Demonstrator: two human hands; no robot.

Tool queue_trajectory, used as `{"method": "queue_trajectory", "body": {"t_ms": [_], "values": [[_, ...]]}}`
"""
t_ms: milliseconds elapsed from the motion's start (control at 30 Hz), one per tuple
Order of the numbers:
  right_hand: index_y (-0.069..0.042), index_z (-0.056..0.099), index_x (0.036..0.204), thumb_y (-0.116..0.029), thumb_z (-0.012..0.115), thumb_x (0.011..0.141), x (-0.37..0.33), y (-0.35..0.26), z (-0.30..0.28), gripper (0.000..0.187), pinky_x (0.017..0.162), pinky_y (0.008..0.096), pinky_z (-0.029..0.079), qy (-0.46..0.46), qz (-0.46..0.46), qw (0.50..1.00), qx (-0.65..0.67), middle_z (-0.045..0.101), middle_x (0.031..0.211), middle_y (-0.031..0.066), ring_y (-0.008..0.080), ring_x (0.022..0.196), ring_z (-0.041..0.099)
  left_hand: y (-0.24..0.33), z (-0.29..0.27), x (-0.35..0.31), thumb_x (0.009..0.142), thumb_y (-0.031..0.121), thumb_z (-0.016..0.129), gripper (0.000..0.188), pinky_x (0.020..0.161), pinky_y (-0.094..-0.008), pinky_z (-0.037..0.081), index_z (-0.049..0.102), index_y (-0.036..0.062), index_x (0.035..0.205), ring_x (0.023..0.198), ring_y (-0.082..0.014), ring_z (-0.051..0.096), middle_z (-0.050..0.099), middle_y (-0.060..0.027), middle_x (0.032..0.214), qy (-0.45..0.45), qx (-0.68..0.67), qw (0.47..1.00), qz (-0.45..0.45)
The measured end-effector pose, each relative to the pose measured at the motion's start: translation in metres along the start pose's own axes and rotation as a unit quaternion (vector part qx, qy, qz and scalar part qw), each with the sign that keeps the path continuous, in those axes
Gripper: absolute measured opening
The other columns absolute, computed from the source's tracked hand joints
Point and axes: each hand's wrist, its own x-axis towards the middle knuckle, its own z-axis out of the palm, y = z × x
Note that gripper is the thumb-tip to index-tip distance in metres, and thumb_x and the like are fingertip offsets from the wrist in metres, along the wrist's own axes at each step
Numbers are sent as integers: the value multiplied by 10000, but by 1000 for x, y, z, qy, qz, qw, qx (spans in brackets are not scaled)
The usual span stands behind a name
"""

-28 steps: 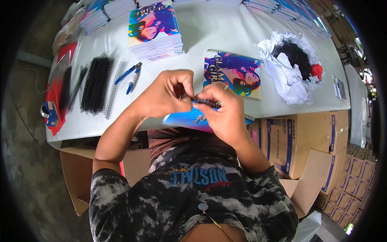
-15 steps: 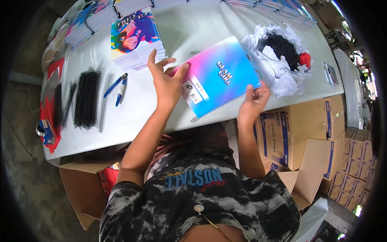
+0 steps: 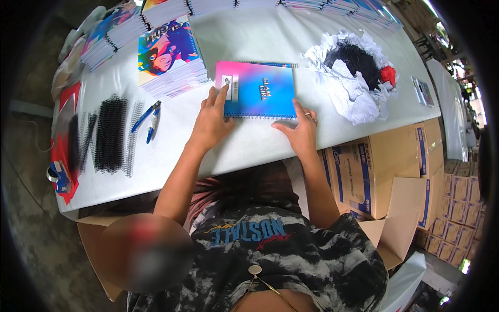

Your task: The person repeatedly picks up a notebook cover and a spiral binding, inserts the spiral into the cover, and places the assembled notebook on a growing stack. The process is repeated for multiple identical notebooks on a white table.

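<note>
A pink-and-blue spiral notebook (image 3: 254,101) lies flat on the white-covered table, its coil edge toward me and a pale label at its left. Past its far edge a strip of another coil-bound notebook (image 3: 285,65) shows underneath; the rest of that one is hidden. My left hand (image 3: 209,122) rests at the notebook's left side, fingers stretched onto the cover by the label, thumb apart. At the near right corner is my right hand (image 3: 301,130), thumb and forefinger spread, the forefinger along the edge. Both hands are open.
A stack of notebooks (image 3: 174,86) stands beyond my left hand, with more stacks (image 3: 215,6) along the far edge. Black binding coils (image 3: 110,135) and blue-handled pliers (image 3: 152,127) lie left. Crumpled white paper (image 3: 358,101) holds black strands. Cardboard boxes (image 3: 392,166) stand below right.
The pink-and-blue notebook came down from a tilted hold between both hands to lie flat over the other one. Both hands moved slightly left, and their hold has loosened.
</note>
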Motion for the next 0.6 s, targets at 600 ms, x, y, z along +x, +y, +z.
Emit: {"method": "queue_trajectory", "body": {"t_ms": [600], "values": [[-23, 406, 1301, -88, 733, 679, 17, -4, 3, 706, 987, 403, 268, 136, 43, 989, 30, 478, 1252, 175, 296, 1148, 402, -10, -54, 21, 738, 273, 699, 504, 832, -388, 443, 525, 83, 1171, 961, -286, 552, 571, -113, 1077, 305, 203, 930, 9]]}}
